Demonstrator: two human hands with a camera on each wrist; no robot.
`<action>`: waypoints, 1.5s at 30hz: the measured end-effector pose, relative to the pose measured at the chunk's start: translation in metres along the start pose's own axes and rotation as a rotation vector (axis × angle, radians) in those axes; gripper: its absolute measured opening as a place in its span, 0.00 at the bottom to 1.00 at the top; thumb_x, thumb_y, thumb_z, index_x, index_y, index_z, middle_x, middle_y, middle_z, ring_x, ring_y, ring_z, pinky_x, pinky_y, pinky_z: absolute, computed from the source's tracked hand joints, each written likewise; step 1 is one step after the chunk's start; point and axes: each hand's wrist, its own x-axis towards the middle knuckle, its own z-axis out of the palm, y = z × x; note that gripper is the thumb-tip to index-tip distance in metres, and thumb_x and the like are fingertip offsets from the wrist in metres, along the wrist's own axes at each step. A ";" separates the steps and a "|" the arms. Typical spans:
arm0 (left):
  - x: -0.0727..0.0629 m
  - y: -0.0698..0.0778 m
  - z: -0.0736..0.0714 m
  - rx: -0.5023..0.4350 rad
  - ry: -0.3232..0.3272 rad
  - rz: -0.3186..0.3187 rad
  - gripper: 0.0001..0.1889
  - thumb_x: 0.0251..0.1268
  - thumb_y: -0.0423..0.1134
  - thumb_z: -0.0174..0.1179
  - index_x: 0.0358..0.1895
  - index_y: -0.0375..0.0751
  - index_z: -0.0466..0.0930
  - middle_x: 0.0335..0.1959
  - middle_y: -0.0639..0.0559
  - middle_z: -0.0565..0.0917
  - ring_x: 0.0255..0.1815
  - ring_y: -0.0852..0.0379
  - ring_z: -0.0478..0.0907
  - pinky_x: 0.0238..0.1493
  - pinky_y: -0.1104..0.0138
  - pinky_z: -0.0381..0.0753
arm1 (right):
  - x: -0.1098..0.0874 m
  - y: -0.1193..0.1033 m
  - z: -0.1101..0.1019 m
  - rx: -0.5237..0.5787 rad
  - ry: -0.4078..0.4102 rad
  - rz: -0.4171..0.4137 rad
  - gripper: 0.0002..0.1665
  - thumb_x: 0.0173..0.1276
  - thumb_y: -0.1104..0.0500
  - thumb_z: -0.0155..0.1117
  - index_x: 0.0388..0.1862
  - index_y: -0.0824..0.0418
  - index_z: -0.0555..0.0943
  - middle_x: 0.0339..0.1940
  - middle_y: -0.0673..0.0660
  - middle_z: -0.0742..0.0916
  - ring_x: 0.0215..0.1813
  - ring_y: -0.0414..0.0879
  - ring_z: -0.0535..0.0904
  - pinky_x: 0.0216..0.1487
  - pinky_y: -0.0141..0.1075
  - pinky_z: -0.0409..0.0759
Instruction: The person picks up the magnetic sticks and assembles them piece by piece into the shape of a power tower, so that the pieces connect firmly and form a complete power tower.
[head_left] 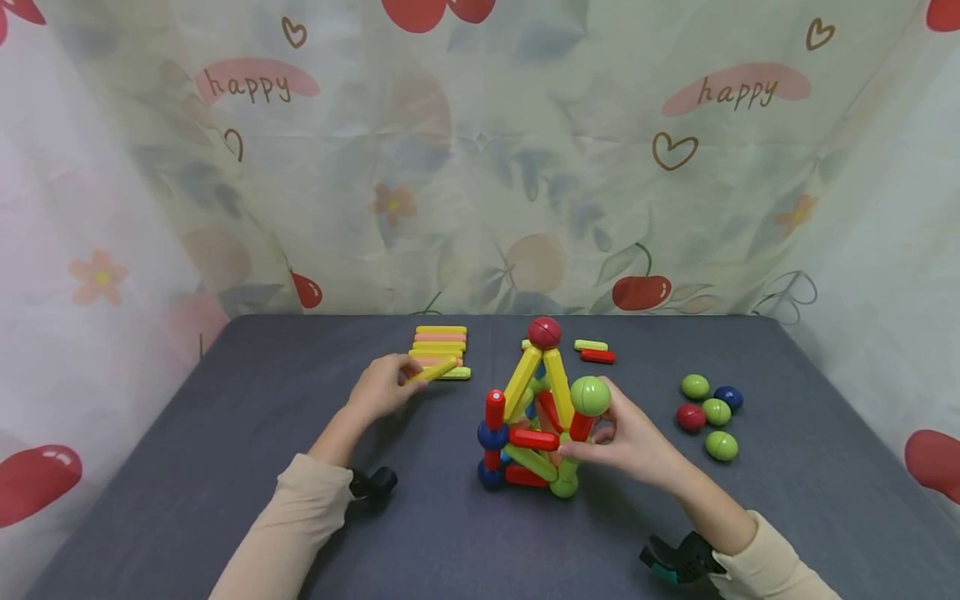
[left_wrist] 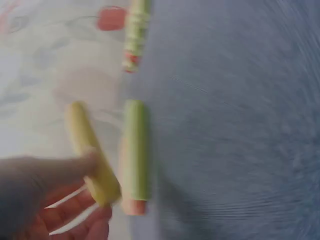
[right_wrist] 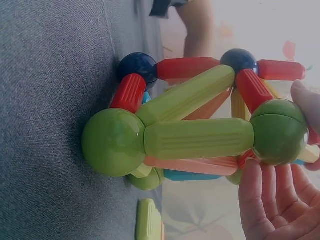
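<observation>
In the head view, my left hand point(head_left: 384, 385) pinches a yellow magnetic stick point(head_left: 433, 370) between thumb and fingers. The same yellow stick point(left_wrist: 92, 152) slants blurred across the left wrist view, near a light green stick point(left_wrist: 136, 150). At the table's middle stands a frame point(head_left: 531, 439) of coloured sticks and balls, with two yellow sticks leaning up to a red ball point(head_left: 544, 332). My right hand point(head_left: 628, 440) holds the frame's right upper corner. There, in the right wrist view, thumb and fingers flank a green ball point(right_wrist: 279, 131). Another green ball point(head_left: 590, 396) tops a red stick above it.
A row of yellow, pink and green sticks point(head_left: 439, 338) lies behind my left hand. Beyond the frame are a short green stick point(head_left: 591, 345) and a red stick point(head_left: 597, 357). Several loose balls point(head_left: 695, 386) in green, red and blue lie on the right side of the dark tabletop point(head_left: 247, 467).
</observation>
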 end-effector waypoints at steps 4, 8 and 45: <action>-0.022 0.019 -0.016 -0.261 0.098 0.100 0.14 0.66 0.38 0.62 0.49 0.33 0.80 0.40 0.42 0.84 0.38 0.51 0.80 0.41 0.60 0.82 | 0.000 0.000 0.000 -0.005 0.001 0.003 0.37 0.57 0.64 0.74 0.59 0.70 0.63 0.49 0.66 0.77 0.36 0.38 0.80 0.33 0.35 0.84; -0.051 0.045 -0.024 -0.434 0.191 0.306 0.13 0.62 0.34 0.65 0.48 0.34 0.80 0.39 0.44 0.84 0.37 0.55 0.81 0.42 0.65 0.83 | 0.000 -0.001 -0.001 -0.013 0.007 0.004 0.37 0.57 0.64 0.74 0.59 0.70 0.63 0.49 0.65 0.77 0.37 0.37 0.79 0.33 0.35 0.84; -0.072 0.104 0.036 -0.096 0.402 0.787 0.12 0.48 0.36 0.74 0.37 0.42 0.83 0.42 0.47 0.74 0.43 0.54 0.73 0.41 0.71 0.80 | 0.000 0.001 0.000 -0.011 0.005 -0.041 0.36 0.56 0.66 0.73 0.60 0.69 0.65 0.52 0.63 0.77 0.44 0.33 0.77 0.37 0.35 0.85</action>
